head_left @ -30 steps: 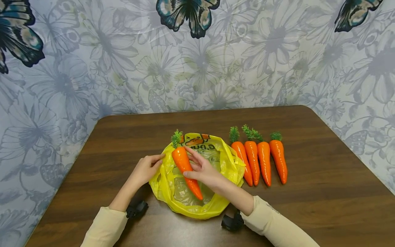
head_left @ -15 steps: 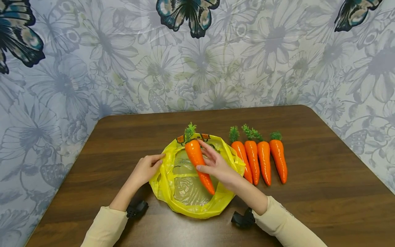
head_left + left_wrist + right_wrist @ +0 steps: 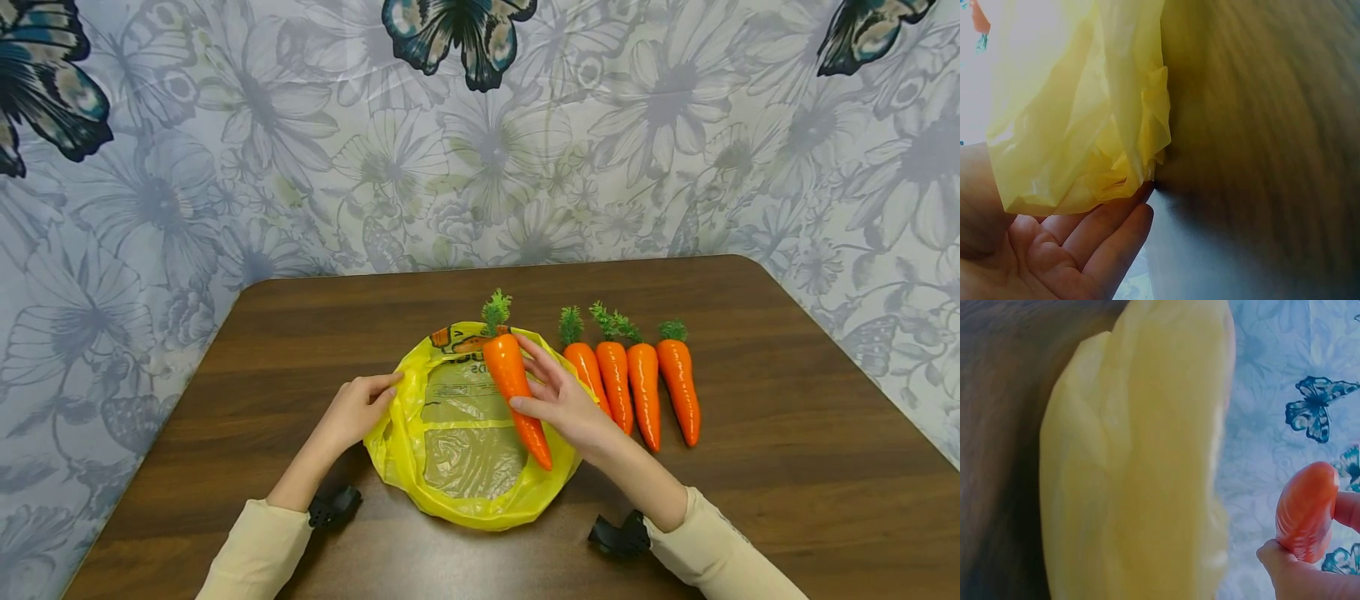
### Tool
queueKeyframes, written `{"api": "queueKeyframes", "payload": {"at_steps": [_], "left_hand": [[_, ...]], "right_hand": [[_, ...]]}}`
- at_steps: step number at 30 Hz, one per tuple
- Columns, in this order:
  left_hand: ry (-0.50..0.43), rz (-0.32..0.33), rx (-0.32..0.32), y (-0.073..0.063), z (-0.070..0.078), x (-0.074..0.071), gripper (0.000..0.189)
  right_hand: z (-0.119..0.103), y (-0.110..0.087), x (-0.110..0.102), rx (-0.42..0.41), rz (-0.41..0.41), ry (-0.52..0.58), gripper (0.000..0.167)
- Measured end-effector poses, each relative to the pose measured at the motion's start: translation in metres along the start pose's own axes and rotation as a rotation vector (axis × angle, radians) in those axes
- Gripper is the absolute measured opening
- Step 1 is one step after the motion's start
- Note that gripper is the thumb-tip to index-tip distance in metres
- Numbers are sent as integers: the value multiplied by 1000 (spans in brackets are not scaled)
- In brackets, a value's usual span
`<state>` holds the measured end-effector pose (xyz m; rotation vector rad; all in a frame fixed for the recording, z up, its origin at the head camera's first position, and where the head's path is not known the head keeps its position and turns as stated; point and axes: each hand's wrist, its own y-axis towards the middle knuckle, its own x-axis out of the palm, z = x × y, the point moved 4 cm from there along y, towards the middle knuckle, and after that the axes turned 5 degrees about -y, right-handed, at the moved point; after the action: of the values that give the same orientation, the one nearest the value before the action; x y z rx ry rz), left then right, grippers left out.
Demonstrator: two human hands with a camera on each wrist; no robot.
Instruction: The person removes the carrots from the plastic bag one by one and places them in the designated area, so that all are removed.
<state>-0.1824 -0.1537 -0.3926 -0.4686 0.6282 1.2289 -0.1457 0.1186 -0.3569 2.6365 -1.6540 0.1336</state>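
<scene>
My right hand (image 3: 558, 396) holds an orange carrot (image 3: 510, 367) with a green leafy top, thumb on one side and fingers on the other. The carrot is over the right part of a yellow plastic bag (image 3: 397, 467), its tip slanting down to the right. In the right wrist view the carrot (image 3: 1307, 512) shows above the bag's side, between thumb and fingertip. At the bag's left rim, my left hand (image 3: 356, 410) pinches the plastic. The left wrist view has the fingers (image 3: 1119, 240) beneath the crumpled yellow plastic (image 3: 1079, 125); the thumb's tip is hidden by it.
Several more carrots (image 3: 644, 392) lie in a row on the brown wooden table (image 3: 780, 450), right of the bag. My right hand and the bag partly cover the leftmost ones. Behind the table stands a wall (image 3: 300, 167) with flowers and butterflies.
My right hand has moved the carrot rightward and slightly up, from the bag's left part to its right part. The left hand has stayed at the rim.
</scene>
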Motion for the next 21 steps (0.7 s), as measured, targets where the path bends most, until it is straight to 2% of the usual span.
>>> {"api": "queueKeyframes", "payload": {"at_steps": [14, 21], "left_hand": [[-5, 5, -12, 0, -1, -1, 34], [2, 3, -13, 0, 0, -1, 34]], "right_hand": [[-19, -19, -43, -55, 88, -14, 79], [-25, -32, -67, -77, 162, -41, 76]]}}
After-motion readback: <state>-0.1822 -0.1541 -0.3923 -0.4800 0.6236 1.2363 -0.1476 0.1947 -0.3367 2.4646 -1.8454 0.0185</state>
